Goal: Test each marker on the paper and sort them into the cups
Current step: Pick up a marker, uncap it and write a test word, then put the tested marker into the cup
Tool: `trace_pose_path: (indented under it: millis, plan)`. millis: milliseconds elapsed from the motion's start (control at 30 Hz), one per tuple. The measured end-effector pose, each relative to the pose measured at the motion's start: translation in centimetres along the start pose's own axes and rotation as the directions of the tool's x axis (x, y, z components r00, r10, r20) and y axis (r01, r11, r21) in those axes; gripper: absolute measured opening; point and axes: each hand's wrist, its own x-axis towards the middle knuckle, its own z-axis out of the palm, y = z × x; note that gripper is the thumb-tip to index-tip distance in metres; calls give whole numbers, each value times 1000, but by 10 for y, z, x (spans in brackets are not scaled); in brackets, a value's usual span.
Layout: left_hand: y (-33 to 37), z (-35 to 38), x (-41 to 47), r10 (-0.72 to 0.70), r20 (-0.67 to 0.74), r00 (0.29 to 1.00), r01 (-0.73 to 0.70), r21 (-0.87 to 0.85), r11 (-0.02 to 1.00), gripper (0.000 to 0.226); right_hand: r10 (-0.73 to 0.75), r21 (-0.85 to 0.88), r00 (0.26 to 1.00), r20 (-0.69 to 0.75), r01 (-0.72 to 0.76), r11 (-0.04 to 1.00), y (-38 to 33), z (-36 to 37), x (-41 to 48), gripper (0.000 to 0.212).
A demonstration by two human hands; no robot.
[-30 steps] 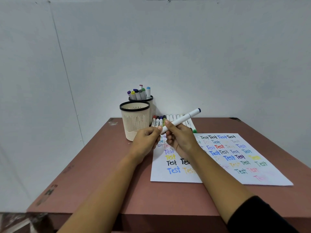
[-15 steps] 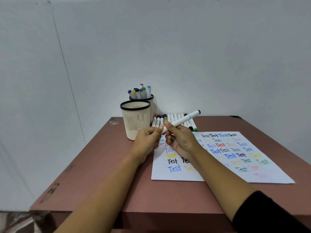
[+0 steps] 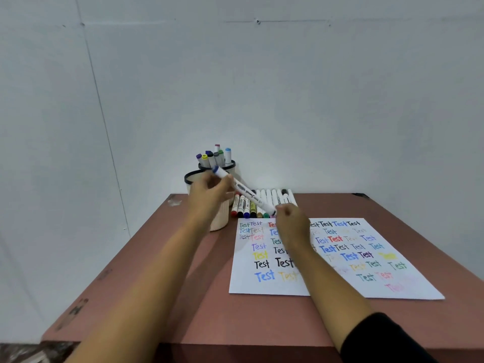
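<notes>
The left hand [image 3: 209, 197] holds one white marker [image 3: 243, 191] up in the air, just in front of the two cups; its fingers [image 3: 222, 184] are curled round the top part of the marker, near the blue cap [image 3: 216, 169]; the marker slants down to the right, over the row of markers [image 3: 272, 197] that lie side by side on the tabletop [image 3: 157, 284]; the right hand [image 3: 292, 224] is at the low end of the marker, with its fingers [image 3: 286, 210] curled in, but it is too blurry to tell if they pinch that end, or a cap, or nothing at all; the paper [image 3: 267, 288] lies flat under the right arm and is full of the word "Test" in many colours; the front cup [image 3: 189, 178] is partly hidden behind the left hand, and I cannot see inside it; the back cup [image 3: 231, 166] has a bunch of markers [image 3: 217, 157] standing in it; I think this marker is at the start or the end of its test, with the cap at the low end coming off or going on; if it has not drawn yet, the next move needs a bare tip pressed gently on a white spot of the paper; if it has, the cap must be snapped on tight, and then the marker goes into the right cup, tip down and slowly, so the cup does not fall over.
</notes>
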Motion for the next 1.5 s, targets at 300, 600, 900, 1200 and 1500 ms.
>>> trace_pose_path:
  millis: [300,600,900,1200,1500]
  plan:
    - [72,-16,85,283,-34,958,-237,457,857,32,-201,-413,926,320,327,850,7,9,-7,26]
    - [83,-16,140,399,-59,915,-286,601,746,27,-240,-427,917,318,364,827,11,11,-6,24]
    - [41,-15,162,371,8,929,-257,735,627,22,-247,-453,912,327,381,806,11,13,-5,25]
    - [56,-31,177,364,117,924,-295,824,484,30,-250,-469,912,326,386,795,10,14,-4,27]
    - [34,-23,169,-71,269,961,-241,933,267,34,-234,-467,915,329,373,802,7,12,-8,27]
